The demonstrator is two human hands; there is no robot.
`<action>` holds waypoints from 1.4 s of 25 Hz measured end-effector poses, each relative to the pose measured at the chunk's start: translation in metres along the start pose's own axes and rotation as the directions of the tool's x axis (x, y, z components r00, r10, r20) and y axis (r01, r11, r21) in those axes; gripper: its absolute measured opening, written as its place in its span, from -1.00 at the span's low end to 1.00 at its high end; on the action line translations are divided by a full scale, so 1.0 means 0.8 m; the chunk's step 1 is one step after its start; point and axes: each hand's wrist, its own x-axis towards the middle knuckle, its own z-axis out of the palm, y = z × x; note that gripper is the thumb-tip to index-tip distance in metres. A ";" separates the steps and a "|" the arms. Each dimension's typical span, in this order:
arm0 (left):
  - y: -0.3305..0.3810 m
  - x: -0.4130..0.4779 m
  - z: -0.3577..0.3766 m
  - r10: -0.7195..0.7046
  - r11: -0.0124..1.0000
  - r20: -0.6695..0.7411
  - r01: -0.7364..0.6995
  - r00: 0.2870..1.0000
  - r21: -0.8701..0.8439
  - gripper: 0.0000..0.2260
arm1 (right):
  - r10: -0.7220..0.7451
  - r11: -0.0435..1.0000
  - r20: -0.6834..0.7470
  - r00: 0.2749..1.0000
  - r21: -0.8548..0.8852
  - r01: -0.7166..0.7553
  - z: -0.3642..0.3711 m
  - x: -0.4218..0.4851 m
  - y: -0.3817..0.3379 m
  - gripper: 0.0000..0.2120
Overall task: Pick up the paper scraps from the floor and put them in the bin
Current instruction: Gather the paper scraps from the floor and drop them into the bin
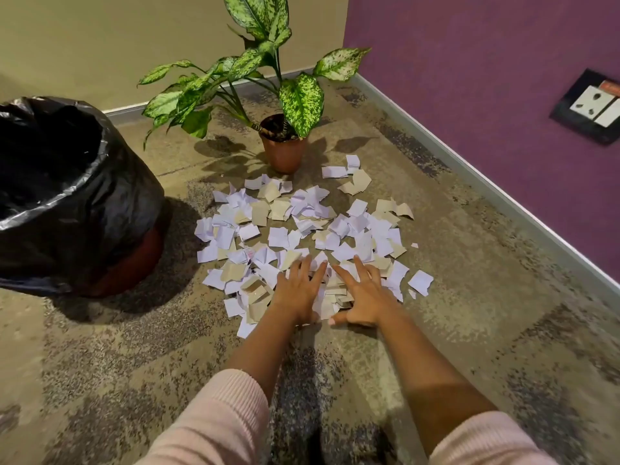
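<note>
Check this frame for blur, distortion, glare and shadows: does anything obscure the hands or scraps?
Head view: wide-angle bends the skirting; sleeves look soft, but the left hand and right hand on the scraps read clearly; glare streaks the bin; it and the plant cast soft shadows on the floor.

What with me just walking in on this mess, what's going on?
A person is clearing paper scraps off the carpet. Their left hand and right hand rest flat, fingers spread, on the near edge of the pile. Nothing is lifted yet. The black-lined bin stands open to the left, a potted plant beyond the scraps.
</note>
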 end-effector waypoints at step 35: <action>-0.021 -0.006 -0.053 -0.158 0.919 -0.185 0.075 0.970 -0.387 -0.64 | 0.044 0.983 -0.199 0.979 -0.168 -0.079 -0.042 -0.007 -0.049 -0.68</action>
